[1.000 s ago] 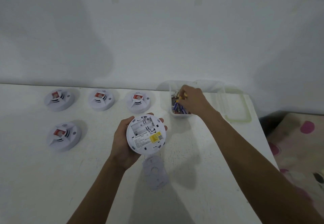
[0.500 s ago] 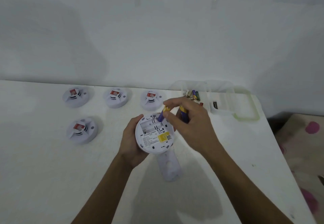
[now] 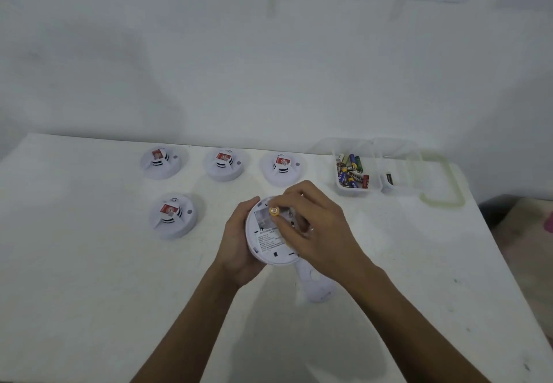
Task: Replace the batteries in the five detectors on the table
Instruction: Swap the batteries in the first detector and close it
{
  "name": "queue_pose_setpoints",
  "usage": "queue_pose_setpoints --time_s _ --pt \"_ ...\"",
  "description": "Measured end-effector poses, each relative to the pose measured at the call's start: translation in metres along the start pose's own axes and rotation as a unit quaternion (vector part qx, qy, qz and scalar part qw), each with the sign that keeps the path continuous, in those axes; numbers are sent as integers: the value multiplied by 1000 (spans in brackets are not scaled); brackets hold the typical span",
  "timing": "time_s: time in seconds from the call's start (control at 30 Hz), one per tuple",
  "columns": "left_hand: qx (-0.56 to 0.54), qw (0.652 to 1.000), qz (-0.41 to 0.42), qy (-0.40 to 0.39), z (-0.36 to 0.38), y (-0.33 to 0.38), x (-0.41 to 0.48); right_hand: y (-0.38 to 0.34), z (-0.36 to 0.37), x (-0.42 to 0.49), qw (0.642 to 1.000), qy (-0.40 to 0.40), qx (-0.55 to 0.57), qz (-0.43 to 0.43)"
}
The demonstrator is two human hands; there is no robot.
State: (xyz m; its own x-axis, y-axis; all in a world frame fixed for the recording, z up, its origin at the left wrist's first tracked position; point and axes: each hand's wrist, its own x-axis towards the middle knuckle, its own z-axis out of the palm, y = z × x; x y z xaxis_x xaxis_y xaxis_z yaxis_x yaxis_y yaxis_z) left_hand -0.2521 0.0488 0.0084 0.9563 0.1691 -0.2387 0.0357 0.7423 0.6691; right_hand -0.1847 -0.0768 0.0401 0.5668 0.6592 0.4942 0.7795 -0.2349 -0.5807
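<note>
Gold-capped battery (image 3: 273,211) is pinched in the right hand (image 3: 317,230), over the opened detector (image 3: 269,248) that the left hand (image 3: 236,248) grips above the surface (image 3: 89,263). I'd match the polarity marks, seat the spring end first, then press flat.

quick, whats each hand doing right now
left hand: grips the upturned detector
right hand: pinches a battery over the detector
</note>
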Motion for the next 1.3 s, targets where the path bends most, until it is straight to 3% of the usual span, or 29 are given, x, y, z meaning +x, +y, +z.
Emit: queue_pose_setpoints --time_s 0.3,0.67,0.77,0.97,1.23,1.3 --pt "-29 998 -52 19 -4 0 -1 -3 5 1 1000 -29 -4 -10" --pt "-24 999 -22 35 0 0 -2 -1 16 -3 993 72 -69 -70" --pt "-17 999 -15 29 3 2 -2 0 17 -4 985 60 -108 -123" --pt "-3 998 15 59 2 4 -3 -1 16 -9 997 10 -65 -33" --pt "17 997 0 76 6 5 3 -11 18 2 995 47 -13 88" --pt "22 997 3 69 8 5 2 -16 14 6 989 25 21 145"
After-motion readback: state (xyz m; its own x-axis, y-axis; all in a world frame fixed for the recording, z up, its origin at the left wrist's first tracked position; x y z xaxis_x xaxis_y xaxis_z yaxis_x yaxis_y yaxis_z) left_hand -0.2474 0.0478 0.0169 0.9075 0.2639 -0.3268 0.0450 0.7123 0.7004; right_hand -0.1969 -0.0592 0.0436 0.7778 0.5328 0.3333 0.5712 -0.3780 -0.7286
